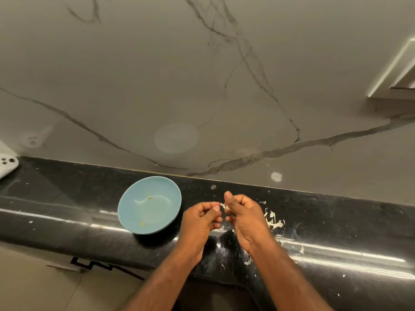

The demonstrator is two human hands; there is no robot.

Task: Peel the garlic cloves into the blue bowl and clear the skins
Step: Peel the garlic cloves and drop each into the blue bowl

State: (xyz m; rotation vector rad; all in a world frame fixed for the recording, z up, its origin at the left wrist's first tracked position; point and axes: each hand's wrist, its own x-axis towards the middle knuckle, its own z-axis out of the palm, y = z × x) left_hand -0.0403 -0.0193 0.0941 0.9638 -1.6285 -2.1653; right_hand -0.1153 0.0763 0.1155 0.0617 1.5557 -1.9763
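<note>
a small white garlic piece sits between both grips, just right of the blue bowl; whether it is clove or skin i cannot tell. the left hand pinches it with curled fingers and thumb. the right hand grips it too, thumb raised. both forearms reach in from below over the black desk. loose skins lie just right of the right hand. the bowl stands near the desk's front edge.

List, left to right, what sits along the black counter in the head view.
From the left: white phone → blue bowl → left hand → garlic clove between the hands → right hand → loose garlic skins.
</note>
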